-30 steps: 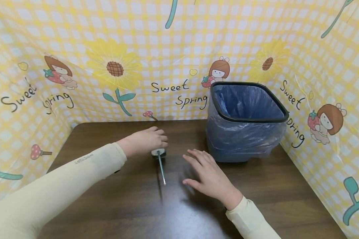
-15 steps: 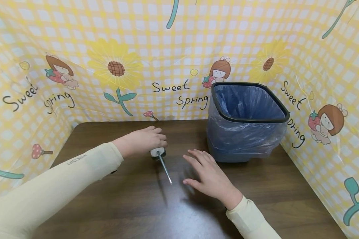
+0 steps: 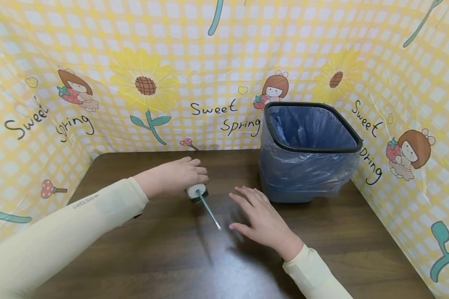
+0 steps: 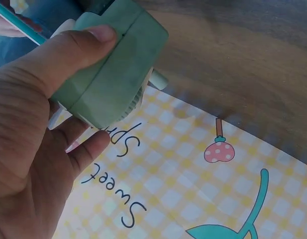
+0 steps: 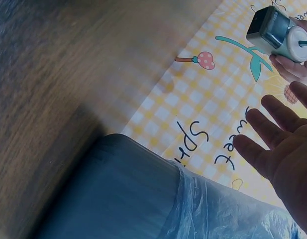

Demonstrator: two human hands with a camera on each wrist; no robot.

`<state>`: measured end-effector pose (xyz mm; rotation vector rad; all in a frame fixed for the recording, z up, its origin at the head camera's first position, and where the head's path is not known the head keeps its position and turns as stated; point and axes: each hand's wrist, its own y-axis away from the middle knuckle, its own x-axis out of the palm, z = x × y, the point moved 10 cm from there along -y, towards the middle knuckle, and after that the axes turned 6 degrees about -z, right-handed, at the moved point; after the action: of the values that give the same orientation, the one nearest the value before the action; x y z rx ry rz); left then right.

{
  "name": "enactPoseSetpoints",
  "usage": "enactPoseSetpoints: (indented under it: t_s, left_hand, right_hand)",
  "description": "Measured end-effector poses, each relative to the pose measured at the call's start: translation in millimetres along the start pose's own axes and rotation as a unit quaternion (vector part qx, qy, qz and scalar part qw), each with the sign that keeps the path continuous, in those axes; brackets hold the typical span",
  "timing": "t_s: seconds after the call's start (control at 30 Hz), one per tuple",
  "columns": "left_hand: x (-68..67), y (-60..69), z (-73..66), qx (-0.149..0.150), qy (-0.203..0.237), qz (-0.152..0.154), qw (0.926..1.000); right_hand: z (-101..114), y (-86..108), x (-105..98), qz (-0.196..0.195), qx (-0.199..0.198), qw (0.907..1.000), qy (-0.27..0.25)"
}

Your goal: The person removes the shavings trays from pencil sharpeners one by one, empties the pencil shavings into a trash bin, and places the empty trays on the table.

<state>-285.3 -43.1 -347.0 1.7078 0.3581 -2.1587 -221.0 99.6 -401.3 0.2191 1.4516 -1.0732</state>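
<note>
My left hand [image 3: 181, 174] grips a green pencil sharpener [image 4: 116, 64] above the table. The thumb lies across its side in the left wrist view, and a small knob sticks out at its far end. From the white round face [image 3: 196, 191] of the sharpener a teal pencil [image 3: 209, 211] juts toward the front right, its other end hidden inside. A dark see-through part [image 5: 270, 24] of the sharpener shows in the right wrist view. My right hand [image 3: 265, 220] holds nothing; its fingers are spread above the table, to the right of the pencil's free end.
A grey bin [image 3: 284, 193] lined with a bluish plastic bag [image 3: 303, 172] stands at the back right, beyond my right hand. Its black rim [image 3: 314, 149] faces up. Yellow checked cloth [image 3: 209, 74] encloses the brown wooden table [image 3: 153, 257] at the back and sides.
The pencil's free end has swung to the right as the sharpener turned in my left hand. That hand has shifted slightly left. My right hand has stayed nearly still.
</note>
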Motion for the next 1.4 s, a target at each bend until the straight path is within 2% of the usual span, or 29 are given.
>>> enactPoseSetpoints:
  t_s: [0.27,0.8,1.13,1.4]
  left_hand:
    - [-14.1,1.8,-0.7,-0.012,0.020,-0.009,0.9997]
    - [-24.6,7.1,4.0,-0.044,0.047,-0.007,0.9979]
    - [-31.8,8.4,9.9,-0.061,0.048,-0.032,0.9965]
    - [-36.9,7.5,14.6,-0.080,0.056,-0.032,0.9947]
  right_hand:
    - [-2,-1.4,1,0.000,0.007,0.9999,-0.010]
    - [-6,0.1,2,-0.005,0.018,0.9996,-0.021]
    - [-5,-0.7,2,-0.011,0.015,0.9996,-0.021]
    - [-6,-2.2,2,-0.015,0.013,0.9997,-0.016]
